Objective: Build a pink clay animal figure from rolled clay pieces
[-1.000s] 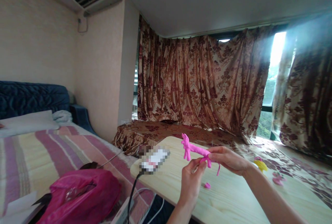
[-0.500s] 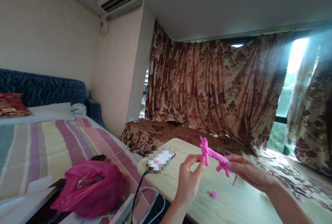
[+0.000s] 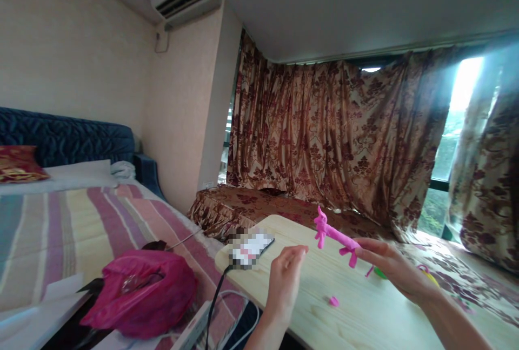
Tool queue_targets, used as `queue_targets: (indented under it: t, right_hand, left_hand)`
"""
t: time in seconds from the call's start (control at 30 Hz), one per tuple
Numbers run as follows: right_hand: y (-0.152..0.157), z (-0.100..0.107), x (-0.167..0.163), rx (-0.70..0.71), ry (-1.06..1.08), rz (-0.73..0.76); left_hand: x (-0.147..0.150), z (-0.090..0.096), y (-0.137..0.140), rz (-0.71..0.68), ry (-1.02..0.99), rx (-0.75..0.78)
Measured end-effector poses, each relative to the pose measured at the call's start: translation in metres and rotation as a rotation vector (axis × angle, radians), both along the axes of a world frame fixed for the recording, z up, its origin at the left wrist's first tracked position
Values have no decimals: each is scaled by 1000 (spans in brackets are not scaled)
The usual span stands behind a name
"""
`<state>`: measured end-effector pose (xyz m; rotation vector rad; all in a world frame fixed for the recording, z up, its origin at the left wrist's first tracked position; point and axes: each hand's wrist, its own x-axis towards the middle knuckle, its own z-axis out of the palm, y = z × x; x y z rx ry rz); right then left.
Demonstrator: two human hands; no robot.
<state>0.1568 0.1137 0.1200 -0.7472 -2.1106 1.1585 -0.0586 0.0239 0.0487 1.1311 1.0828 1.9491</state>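
Note:
A pink modelling-clay animal figure (image 3: pixel 335 235) is held above the light wooden table, its long body slanting and its head with upright ears at the left end. My right hand (image 3: pixel 381 261) pinches it at the rear end, near the hind legs. My left hand (image 3: pixel 286 277) is apart from the figure, left of its head, with the fingers drawn together and nothing visible in them. On the table (image 3: pixel 312 315) below lies a small pink clay lump (image 3: pixel 333 301). A green item (image 3: pixel 380 273) is partly hidden behind my right hand.
A phone (image 3: pixel 253 248) with a black cable lies at the table's left edge. Beside the table, a bed carries a pink plastic bag (image 3: pixel 141 293) and a white power strip (image 3: pixel 192 328). A yellow item (image 3: pixel 430 276) sits beyond my right wrist. Patterned curtains (image 3: pixel 332 134) hang behind.
My left hand has let go of the figure's front leg and moved left and down. My right hand still holds the figure, which has risen slightly at the head. The green item has come into view.

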Motion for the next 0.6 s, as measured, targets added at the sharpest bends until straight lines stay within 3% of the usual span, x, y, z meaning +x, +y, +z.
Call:
queue_targets:
  t: [0.07,0.13,0.3,0.4,0.6]
  right_hand:
    - [-1,0,0,37,-14,-15]
    - [-3,-1,-2,61,-24,-11]
    - [-10,-4,-10,37,-42,32]
    - [-13,-4,-14,61,-58,31]
    - [-13,-5,-16,91,-88,-1]
  left_hand:
    - [1,0,-3,-73,-44,-44]
    - [4,3,-5,-234,-166,-92]
    - [11,9,-4,-630,-650,-177]
    - [14,9,-5,-725,-821,-176]
    - [17,11,-5,-754,-909,-179]
